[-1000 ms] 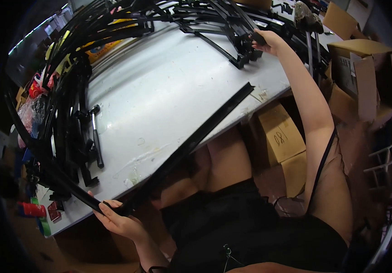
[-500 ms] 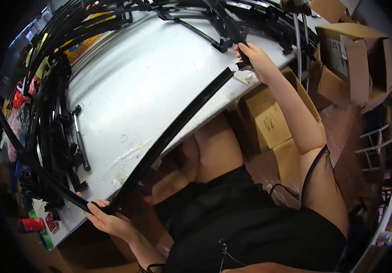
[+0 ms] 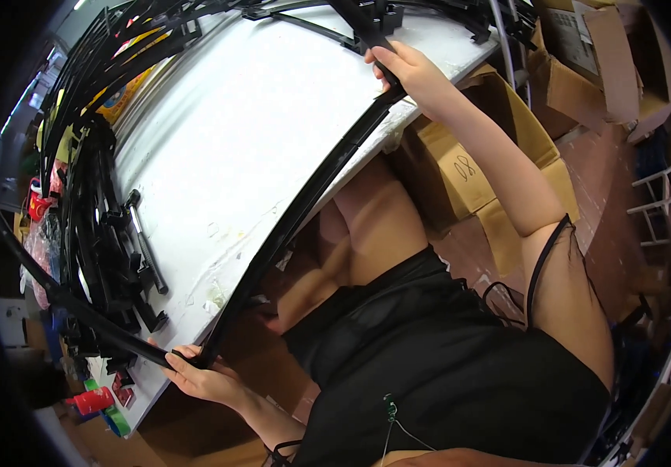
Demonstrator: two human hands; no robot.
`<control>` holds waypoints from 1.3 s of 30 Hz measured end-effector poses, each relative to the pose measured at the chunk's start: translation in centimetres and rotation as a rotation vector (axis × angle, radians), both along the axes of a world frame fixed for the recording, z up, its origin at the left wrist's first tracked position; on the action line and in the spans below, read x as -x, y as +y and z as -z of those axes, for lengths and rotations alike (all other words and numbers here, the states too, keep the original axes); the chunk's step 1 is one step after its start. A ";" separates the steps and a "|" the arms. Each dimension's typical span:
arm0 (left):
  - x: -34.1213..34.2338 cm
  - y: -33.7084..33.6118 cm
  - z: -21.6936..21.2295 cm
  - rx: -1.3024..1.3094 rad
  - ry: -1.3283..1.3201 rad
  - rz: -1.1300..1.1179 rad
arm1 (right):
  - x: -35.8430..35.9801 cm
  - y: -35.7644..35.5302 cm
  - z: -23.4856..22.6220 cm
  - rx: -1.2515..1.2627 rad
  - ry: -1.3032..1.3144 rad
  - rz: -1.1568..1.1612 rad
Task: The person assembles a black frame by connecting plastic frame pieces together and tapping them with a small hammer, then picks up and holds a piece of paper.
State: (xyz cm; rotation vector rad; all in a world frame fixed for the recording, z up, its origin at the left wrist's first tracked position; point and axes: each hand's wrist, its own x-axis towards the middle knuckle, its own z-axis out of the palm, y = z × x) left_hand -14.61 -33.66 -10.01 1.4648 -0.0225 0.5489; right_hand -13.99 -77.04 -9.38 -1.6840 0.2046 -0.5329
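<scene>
My left hand (image 3: 207,383) is closed around the near-left corner of a black frame, where two strips meet. From there one long black strip (image 3: 296,210) runs along the table's front edge toward my right hand (image 3: 412,71). A second black side strip (image 3: 105,325) curves away to the far left. My right hand grips a third black strip (image 3: 359,25), which reaches up past the top of the view. Its lower end meets or overlaps the front strip's end just below my fingers; whether they are joined, I cannot tell.
On the white table (image 3: 218,132), several black frames (image 3: 98,210) lie piled at left and back. A hammer (image 3: 146,245) rests beside the left pile. A red cylinder (image 3: 92,401) sits at the near-left corner. Open cardboard boxes (image 3: 460,167) stand at right.
The gap between the front strip's far end and the strip in my right hand has closed. My right hand moved left and slightly up in view; the left shifted slightly right.
</scene>
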 end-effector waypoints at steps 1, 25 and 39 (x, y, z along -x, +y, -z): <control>0.0 0.3 0.0 0.010 -0.007 0.007 | -0.2 0.2 0.1 -0.023 -0.015 -0.025; -1.0 3.2 -0.4 -0.049 -0.107 -0.026 | -0.1 2.4 -0.6 -0.011 -0.230 0.149; -0.8 3.6 -0.2 -0.063 -0.132 -0.011 | 1.4 2.6 -1.3 0.140 -0.258 0.046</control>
